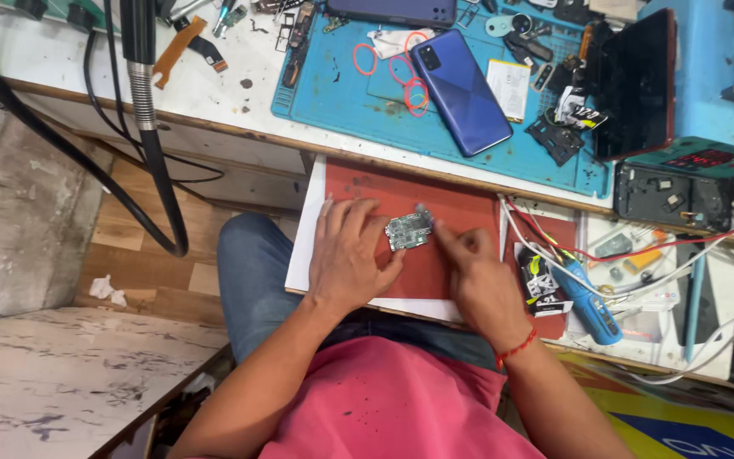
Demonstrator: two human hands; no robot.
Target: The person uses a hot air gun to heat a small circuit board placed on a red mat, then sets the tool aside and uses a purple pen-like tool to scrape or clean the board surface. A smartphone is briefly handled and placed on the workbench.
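A small green circuit board lies on a red mat set on a pulled-out white shelf. My left hand lies flat on the mat and pinches the board's left edge between thumb and fingers. My right hand is curled, its fingertips pressing a thin tool against the board's right top corner; the tool itself is blurred and barely shows. A red thread circles my right wrist.
A blue phone lies back up on a blue work mat with red rubber bands. A dark phone frame, a blue handled tool, cables, a black flexible hose and loose parts crowd the bench.
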